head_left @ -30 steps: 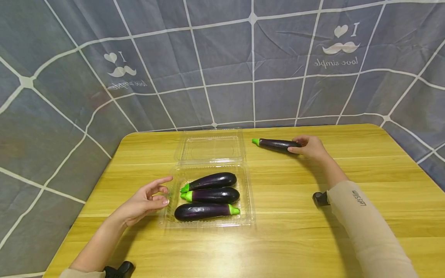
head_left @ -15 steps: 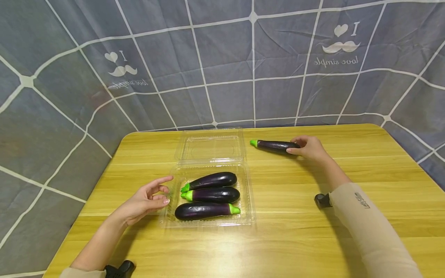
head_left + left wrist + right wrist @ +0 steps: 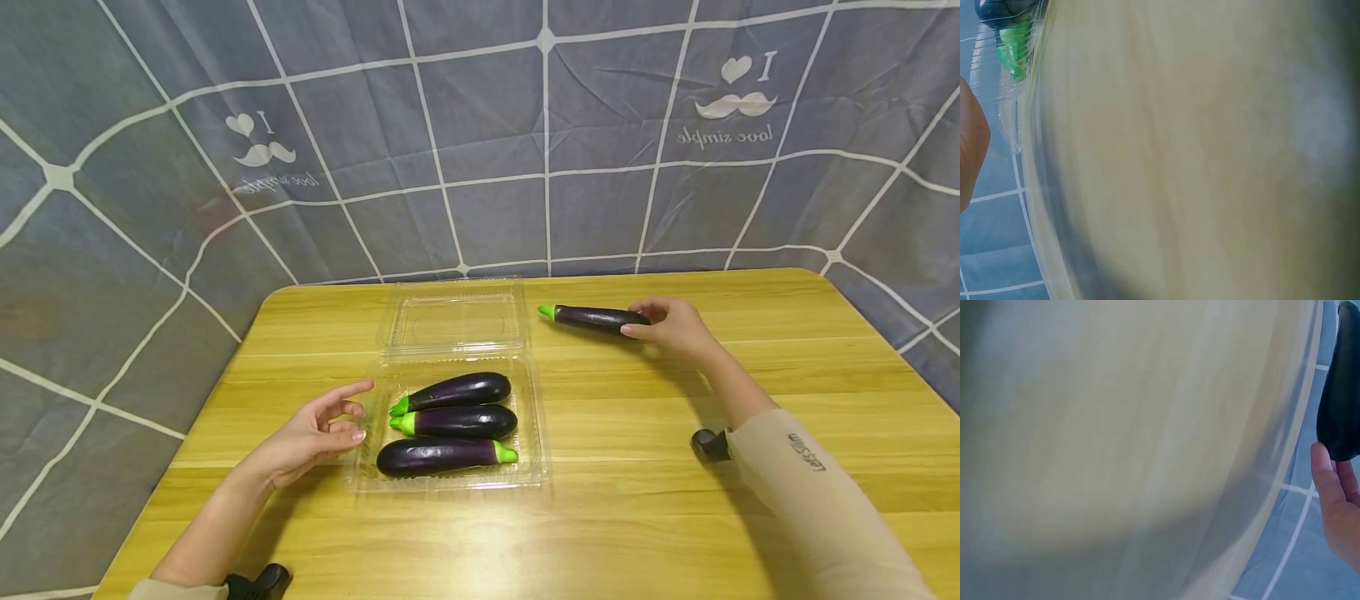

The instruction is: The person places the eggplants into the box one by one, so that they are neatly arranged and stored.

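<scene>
In the head view my right hand grips a dark purple eggplant by its blunt end, its green stem pointing left. The right wrist view catches the thumb and fingers at the bottom of that eggplant. An open clear plastic clamshell box holds an upper eggplant, a middle eggplant and a lower eggplant side by side. The lower one's stem points right, the others' left. At the box's left edge is my left hand, fingers loosely bent and holding nothing; whether it touches the box I cannot tell.
The box's clear lid lies folded back behind it on the wooden table. A grey curtain with white lines hangs along the table's back and sides. Black wrist devices sit under both forearms.
The gripped eggplant's stem end has shifted slightly left and toward me. My right hand is a little nearer, and its forearm has swung right. My left hand and the box stay put.
</scene>
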The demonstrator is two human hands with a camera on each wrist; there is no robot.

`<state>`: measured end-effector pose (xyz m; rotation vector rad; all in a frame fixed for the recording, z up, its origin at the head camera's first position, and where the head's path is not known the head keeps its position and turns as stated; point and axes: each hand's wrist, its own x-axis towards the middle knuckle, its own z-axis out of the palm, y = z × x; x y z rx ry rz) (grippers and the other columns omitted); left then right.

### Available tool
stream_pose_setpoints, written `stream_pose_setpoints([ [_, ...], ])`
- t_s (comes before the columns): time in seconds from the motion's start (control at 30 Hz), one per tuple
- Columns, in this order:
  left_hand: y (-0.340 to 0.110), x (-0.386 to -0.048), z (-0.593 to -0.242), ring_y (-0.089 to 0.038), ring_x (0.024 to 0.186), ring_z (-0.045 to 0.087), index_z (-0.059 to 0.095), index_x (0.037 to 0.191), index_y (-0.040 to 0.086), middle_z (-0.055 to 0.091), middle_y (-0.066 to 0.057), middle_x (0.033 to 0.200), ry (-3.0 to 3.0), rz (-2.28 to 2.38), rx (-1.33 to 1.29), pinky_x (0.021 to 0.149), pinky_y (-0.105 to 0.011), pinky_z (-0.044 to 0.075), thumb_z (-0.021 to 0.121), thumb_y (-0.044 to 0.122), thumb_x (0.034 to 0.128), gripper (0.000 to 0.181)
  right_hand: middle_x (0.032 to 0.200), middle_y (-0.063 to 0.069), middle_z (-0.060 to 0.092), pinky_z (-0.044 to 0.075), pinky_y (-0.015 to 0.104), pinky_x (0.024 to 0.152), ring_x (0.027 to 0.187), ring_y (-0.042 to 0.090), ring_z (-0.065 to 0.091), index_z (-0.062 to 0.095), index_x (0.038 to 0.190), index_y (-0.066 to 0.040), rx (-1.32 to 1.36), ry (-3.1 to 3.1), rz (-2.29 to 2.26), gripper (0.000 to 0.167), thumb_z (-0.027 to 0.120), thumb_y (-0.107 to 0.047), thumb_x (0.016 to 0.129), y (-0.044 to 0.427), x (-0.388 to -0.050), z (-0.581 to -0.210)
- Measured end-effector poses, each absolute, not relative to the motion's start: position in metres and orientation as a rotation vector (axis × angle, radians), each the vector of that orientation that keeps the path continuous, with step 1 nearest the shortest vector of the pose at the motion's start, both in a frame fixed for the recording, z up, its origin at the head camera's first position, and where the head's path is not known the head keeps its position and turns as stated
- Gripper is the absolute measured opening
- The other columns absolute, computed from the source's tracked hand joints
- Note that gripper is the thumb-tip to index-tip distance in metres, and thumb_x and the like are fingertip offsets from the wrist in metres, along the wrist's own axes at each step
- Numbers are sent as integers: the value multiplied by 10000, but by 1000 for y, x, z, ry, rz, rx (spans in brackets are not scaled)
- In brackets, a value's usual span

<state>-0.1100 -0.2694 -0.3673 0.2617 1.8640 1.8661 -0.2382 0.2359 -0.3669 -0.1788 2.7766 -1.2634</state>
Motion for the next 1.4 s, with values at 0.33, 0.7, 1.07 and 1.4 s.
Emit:
stream_pose_setpoints([
  [0.33, -268, -110, -366, -72, 813, 506, 349, 1424, 118, 398, -82, 1081, 1860, 1870, 250, 780, -216, 519, 601, -45, 862, 637, 1163, 218, 563, 434, 397, 857, 1057, 323, 501, 579, 1201, 15, -177, 2772, -1247, 579, 742, -361, 791, 239, -228, -356],
  [0.7, -267, -111, -366, -76, 815, 506, 349, 1423, 112, 395, -88, 1084, 1872, 1865, 242, 783, -226, 521, 608, -39, 859, 639, 1142, 209, 574, 420, 336, 808, 1067, 309, 498, 584, 1196, 18, -227, 2753, -1272, 567, 752, -335, 786, 230, -211, -335],
  [1.07, -268, -111, -368, -72, 812, 505, 362, 1417, 128, 391, -87, 1084, 1868, 1866, 248, 782, -223, 520, 607, -39, 860, 631, 1060, 178, 606, 372, 401, 831, 1026, 307, 506, 615, 1154, 4, -357, 2747, -1281, 498, 765, -287, 779, 212, -198, -325],
  [1.4, -270, -111, -369, -70, 811, 511, 376, 1406, 143, 398, -78, 1081, 1862, 1870, 267, 782, -222, 521, 603, -39, 864, 616, 1006, 137, 628, 409, 356, 781, 980, 272, 529, 643, 1115, -18, -440, 2753, -1284, 454, 784, -260, 758, 194, -189, -321],
])
